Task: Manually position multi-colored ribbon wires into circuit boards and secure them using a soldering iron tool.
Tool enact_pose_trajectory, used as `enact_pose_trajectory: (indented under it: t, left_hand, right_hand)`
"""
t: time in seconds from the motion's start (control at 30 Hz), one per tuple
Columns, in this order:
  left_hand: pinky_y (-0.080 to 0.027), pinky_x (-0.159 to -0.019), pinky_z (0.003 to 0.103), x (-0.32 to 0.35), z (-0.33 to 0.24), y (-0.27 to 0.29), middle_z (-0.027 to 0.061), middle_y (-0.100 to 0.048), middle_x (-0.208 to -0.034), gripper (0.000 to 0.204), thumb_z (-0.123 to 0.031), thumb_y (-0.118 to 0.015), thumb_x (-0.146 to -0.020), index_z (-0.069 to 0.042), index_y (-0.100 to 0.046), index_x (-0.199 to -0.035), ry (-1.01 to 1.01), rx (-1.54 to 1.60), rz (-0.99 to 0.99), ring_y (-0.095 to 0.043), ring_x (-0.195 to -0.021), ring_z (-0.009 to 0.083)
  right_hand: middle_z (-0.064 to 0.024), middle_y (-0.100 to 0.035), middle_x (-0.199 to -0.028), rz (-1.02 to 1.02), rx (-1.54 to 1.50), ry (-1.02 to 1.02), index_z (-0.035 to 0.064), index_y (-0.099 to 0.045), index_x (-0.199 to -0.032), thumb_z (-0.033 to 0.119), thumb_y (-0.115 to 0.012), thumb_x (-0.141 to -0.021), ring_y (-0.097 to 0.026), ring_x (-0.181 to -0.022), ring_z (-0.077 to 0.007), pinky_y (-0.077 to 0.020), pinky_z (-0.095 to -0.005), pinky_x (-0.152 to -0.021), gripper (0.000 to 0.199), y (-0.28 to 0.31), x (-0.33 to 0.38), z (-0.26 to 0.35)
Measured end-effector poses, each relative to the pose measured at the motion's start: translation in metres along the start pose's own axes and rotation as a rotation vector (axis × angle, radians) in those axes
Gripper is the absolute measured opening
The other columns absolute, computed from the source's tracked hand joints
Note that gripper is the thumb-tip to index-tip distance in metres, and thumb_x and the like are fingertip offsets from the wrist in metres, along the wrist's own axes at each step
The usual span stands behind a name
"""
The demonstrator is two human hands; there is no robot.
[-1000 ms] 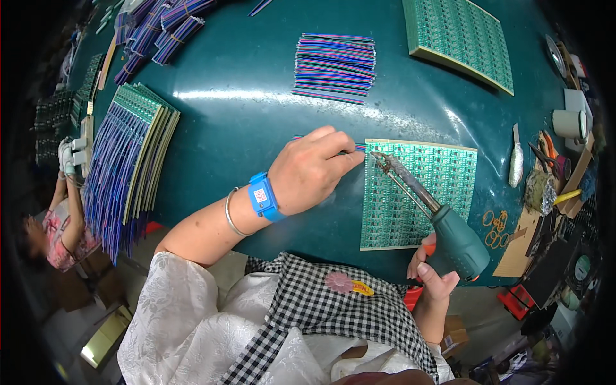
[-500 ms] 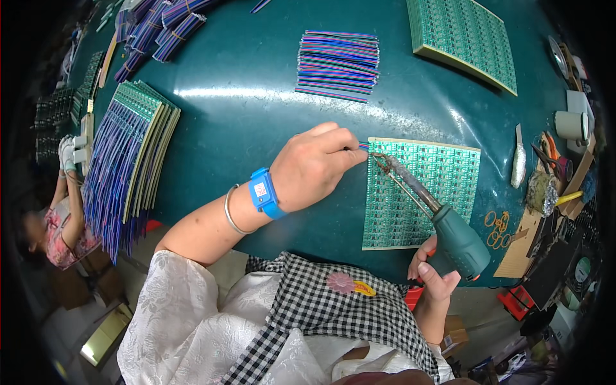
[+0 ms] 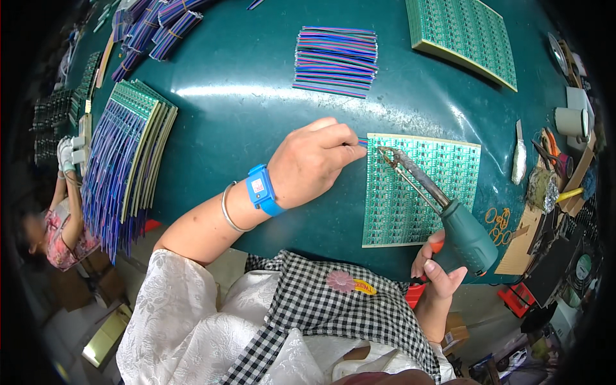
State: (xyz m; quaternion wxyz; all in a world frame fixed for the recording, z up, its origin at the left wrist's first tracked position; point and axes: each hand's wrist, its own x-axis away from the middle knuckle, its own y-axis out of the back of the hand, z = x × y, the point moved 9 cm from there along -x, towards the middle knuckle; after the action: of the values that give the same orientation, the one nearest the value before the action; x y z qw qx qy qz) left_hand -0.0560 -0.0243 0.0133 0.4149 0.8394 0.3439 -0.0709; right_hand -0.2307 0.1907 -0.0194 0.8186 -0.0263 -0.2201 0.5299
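Note:
My left hand (image 3: 316, 157) pinches a short multicoloured ribbon wire (image 3: 363, 142), its end at the top left corner of a green circuit board panel (image 3: 420, 199). A blue strap circles that wrist. In my right hand (image 3: 437, 269) is a green gun-shaped soldering iron (image 3: 470, 237), its fingers wrapped round the handle. The iron's tip hangs over the panel's upper left part, slightly right of the wire end; whether it touches the board I cannot tell. Beyond the panel lies a flat bunch of similar wires (image 3: 335, 62).
Boards with wires attached (image 3: 128, 154) are stacked at the left, near bundled wires (image 3: 173, 35). More panels (image 3: 465, 38) stand at the far right. A knife (image 3: 518, 154), rubber bands (image 3: 498, 224) and a mug (image 3: 570, 123) lie rightward. A co-worker's gloved hand (image 3: 66, 154) shows far left.
The soldering iron has shifted a little to the right, its tip moving away from the wire end. My left hand stays nearly in place, still pinching the wire.

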Motion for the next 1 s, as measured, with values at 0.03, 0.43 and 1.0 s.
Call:
enact_pose_trajectory:
  t: [0.03, 0.43, 1.0]
  left_hand:
    - [-0.055, -0.066, 0.036, 0.000, 0.000, 0.000, 0.0075, -0.068, -0.091, 0.031, 0.011, -0.073, -0.068, -0.002, -0.075, -0.096, 0.001, -0.001, 0.000, -0.065, -0.078, 0.0252]
    - [-0.056, -0.067, 0.036, 0.001, 0.001, 0.000, 0.0074, -0.068, -0.091, 0.031, 0.011, -0.073, -0.068, -0.003, -0.074, -0.096, 0.001, -0.001, 0.005, -0.066, -0.079, 0.0256]
    - [-0.055, -0.064, 0.035, 0.000, -0.002, 0.001, 0.0066, -0.068, -0.091, 0.029, 0.011, -0.075, -0.068, -0.002, -0.075, -0.095, -0.014, -0.016, -0.020, -0.064, -0.076, 0.0244]
  right_hand:
    - [-0.0133, -0.054, -0.084, 0.011, 0.003, -0.006, -0.0100, -0.047, -0.120, 0.008, -0.073, -0.083, -0.055, -0.053, -0.0170, -0.0514, -0.0314, -0.046, 0.049, -0.001, 0.000, 0.002]
    - [-0.0119, -0.057, -0.091, 0.080, 0.023, -0.023, -0.0084, -0.049, -0.128, -0.002, -0.070, -0.084, -0.060, -0.065, -0.0172, -0.0542, -0.0300, -0.056, 0.049, -0.003, 0.004, -0.009]
    - [-0.0128, -0.054, -0.083, 0.011, 0.018, -0.026, -0.0111, -0.046, -0.121, 0.009, -0.075, -0.084, -0.056, -0.055, -0.0174, -0.0518, -0.0313, -0.048, 0.051, -0.003, 0.004, -0.004]
